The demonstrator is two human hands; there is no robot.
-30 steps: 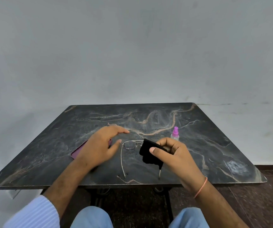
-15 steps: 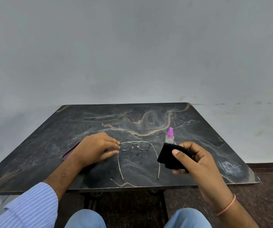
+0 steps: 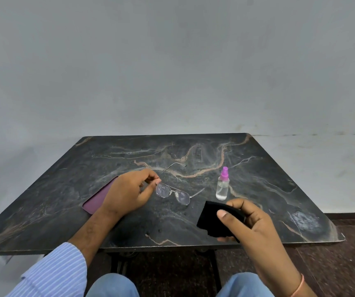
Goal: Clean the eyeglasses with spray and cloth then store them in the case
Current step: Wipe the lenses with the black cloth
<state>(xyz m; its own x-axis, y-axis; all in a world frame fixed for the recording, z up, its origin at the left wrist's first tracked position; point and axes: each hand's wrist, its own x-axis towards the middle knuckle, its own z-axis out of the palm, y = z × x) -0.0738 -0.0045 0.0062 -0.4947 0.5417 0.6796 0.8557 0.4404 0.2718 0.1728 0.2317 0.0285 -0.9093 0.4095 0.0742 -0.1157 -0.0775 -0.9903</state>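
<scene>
Eyeglasses (image 3: pixel 172 192), flat on the table (image 3: pixel 258 168) half a second ago, now rise pinched by the left hand (image 3: pixel 129 192); at four o'clock, the right hand (image 3: pixel 249 224) grips the cloth (image 3: pixel 209 219), so wiping looks imminent.

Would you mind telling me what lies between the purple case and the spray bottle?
In the head view, the left hand pinching the eyeglasses lies between the case and the spray bottle.
</scene>
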